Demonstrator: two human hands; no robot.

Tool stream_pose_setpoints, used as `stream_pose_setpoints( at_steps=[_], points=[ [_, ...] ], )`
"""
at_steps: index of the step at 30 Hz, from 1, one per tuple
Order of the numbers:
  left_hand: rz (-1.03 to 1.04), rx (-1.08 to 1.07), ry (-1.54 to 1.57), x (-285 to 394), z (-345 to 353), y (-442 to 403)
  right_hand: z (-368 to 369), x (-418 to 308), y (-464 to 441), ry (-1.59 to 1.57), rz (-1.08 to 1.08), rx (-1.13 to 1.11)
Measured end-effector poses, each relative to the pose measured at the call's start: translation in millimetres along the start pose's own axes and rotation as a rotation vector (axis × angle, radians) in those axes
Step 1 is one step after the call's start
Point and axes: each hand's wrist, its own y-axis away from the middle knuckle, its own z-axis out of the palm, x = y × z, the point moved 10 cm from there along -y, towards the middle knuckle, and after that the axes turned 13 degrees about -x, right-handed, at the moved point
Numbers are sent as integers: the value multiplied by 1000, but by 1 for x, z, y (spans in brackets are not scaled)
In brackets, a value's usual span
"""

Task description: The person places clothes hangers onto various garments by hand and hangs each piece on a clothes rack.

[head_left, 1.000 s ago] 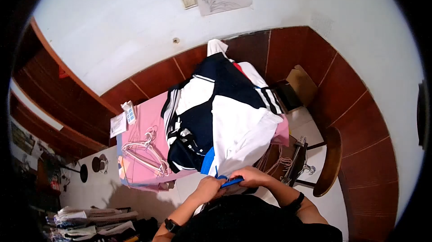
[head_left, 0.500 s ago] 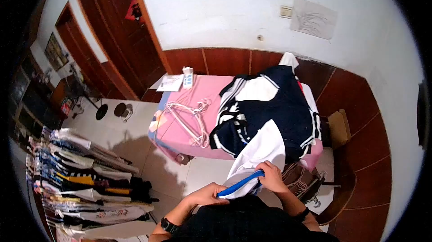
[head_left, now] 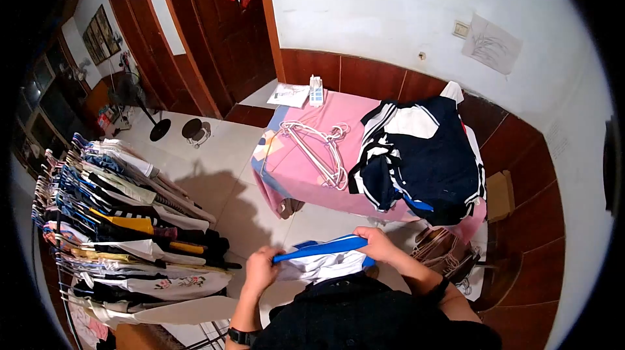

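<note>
A white garment (head_left: 325, 266) with a blue band along its upper edge is stretched between my two hands, close to my body. My left hand (head_left: 262, 268) grips one end of the blue band. At the other end, my right hand (head_left: 375, 246) pinches the band. The lower part of the garment is hidden by my black shirt. Beyond my hands, a pile of dark navy and white clothes (head_left: 437, 161) lies on the pink-covered table (head_left: 286, 177). White hangers (head_left: 317, 154) lie left of the pile.
On my left stands a rack of hanging clothes (head_left: 140, 220). A standing fan (head_left: 159, 130) and a stool (head_left: 192, 130) are farther back. A white packet (head_left: 288, 95) and a small box (head_left: 316, 91) sit on the table's back corner. Brown bags (head_left: 439, 252) are on the right.
My hands have spread apart, pulling the blue band wider and leftward. The garment's white part has come off the pile on the table. My view has turned left.
</note>
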Motion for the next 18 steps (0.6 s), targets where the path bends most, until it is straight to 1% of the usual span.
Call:
stream_pose_setpoints(
  at_steps=[2, 3, 4, 5, 6, 7, 8, 10, 11, 12, 13, 14, 15, 16, 17, 18],
  points=[
    [-52, 182, -128, -20, -27, 9, 8, -44, -12, 412, -58, 12],
    [-61, 247, -151, -22, -44, 13, 8, -64, -19, 514, -75, 43],
    [-74, 314, -175, -22, -63, 18, 5, -82, -25, 474, -124, 103],
    [-104, 395, -192, -14, -87, 24, 2, -110, -31, 570, -170, 142],
    [-137, 475, -213, -5, -109, 32, 3, -159, -25, 664, -368, 236],
    [-138, 574, -191, -3, -126, 41, 5, -196, -18, 710, -498, 326],
    [-93, 694, -180, 6, -145, 53, 8, -221, -12, 780, -577, 377],
    [42, 956, -132, 20, -165, 79, 10, -249, 2, 744, -772, 536],
    [92, 1042, -38, 8, -152, 87, 12, -234, -1, 746, -815, 569],
    [88, 957, -237, -4, -121, 81, 18, -208, -14, 683, -821, 533],
    [10, 656, -282, -38, -71, 54, 30, -143, -54, 767, -530, 316],
    [-172, 183, -156, -72, -13, 28, 48, -69, -86, 877, -214, 68],
    [-428, -441, -170, -111, 58, 29, 61, -5, -103, 942, 124, -270],
    [-290, -351, 133, -110, 63, 35, 52, -1, -102, 695, -48, -154],
    [-224, -178, 223, -126, 59, 34, 40, 2, -109, 641, -93, -83],
    [-337, -106, 225, -135, 39, 34, 34, 1, -123, 637, -90, -97]
  ],
)
